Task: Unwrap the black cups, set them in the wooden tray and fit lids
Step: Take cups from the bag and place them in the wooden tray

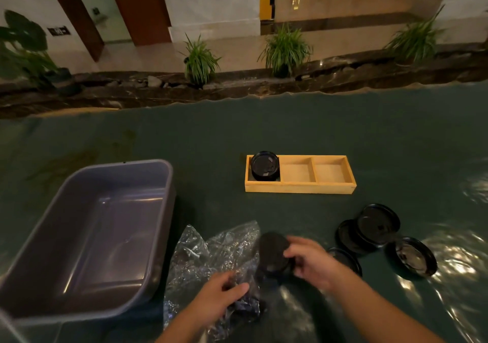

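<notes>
A wooden tray [299, 187] with three compartments lies mid-table. A lidded black cup [264, 165] stands in its left compartment; the other two hold nothing. Near the front edge my right hand [309, 259] grips a black cup [273, 253], bottom end towards me, at the mouth of a crinkled clear plastic wrapper [208, 258]. My left hand [219, 296] pinches the wrapper, with dark cups inside it under the fingers. Several loose black lids [379, 225] lie to the right of my right hand, one [412, 256] flipped over, another [346, 259] partly behind my wrist.
A grey plastic tub [87, 237] with nothing in it stands at the left, close to the wrapper. A dark green cloth [290, 126] covers the table. Beyond its far edge run a stone ledge and potted plants [285, 49].
</notes>
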{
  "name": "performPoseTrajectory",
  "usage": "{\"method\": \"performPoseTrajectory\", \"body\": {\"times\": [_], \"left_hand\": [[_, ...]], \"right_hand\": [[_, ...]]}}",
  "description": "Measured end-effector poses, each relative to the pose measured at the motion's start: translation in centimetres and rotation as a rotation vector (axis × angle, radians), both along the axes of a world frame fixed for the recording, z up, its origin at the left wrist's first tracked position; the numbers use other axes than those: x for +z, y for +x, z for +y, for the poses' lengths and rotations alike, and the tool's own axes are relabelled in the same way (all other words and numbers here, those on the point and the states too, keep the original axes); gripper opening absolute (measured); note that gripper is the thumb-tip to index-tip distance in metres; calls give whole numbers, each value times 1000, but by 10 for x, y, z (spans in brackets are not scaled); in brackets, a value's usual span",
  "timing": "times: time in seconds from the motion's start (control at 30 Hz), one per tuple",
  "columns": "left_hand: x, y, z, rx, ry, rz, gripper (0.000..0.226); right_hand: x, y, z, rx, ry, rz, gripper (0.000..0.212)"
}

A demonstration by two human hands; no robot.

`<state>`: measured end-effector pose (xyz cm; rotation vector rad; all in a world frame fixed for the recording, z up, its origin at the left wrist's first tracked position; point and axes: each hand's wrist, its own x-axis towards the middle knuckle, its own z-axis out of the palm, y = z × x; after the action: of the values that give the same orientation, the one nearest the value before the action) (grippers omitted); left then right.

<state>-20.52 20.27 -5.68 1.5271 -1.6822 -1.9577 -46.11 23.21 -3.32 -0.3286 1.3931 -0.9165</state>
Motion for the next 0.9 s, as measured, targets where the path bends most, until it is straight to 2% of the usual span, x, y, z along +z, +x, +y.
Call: {"method": "performPoseTrajectory", "body": {"times": [0.1, 0.2, 0.4, 0.47, 0.63, 0.7, 0.8, 0.9], "left_hand": [[1, 0, 0, -2, -2, -1, 24], [1, 0, 0, -7, -8, -6, 37], [0, 3, -1, -10, -9, -54, 35], [-2, 4, -1, 0, 10, -59, 38], [-4, 6, 0, 4, 18, -73, 66], [-5, 8, 1, 29, 33, -78, 68], [-6, 9, 0, 68, 85, -57, 66], [-5, 8, -2, 95, 112, -82, 65]], "right_hand": [[15, -42, -24, -71, -32, 27, 38], [31, -75, -52, -127, -91, 163, 42], [48, -110, -108, -53, -205, 781, 43], [43, -116, -126, 38, -212, 956, 52], [29, -120, -160, 259, -141, 1378, 54], [20, -119, -170, 327, -128, 1444, 54], [0, -116, -183, 432, -120, 1429, 54], [-23, -110, -189, 509, -85, 1451, 40]]}}
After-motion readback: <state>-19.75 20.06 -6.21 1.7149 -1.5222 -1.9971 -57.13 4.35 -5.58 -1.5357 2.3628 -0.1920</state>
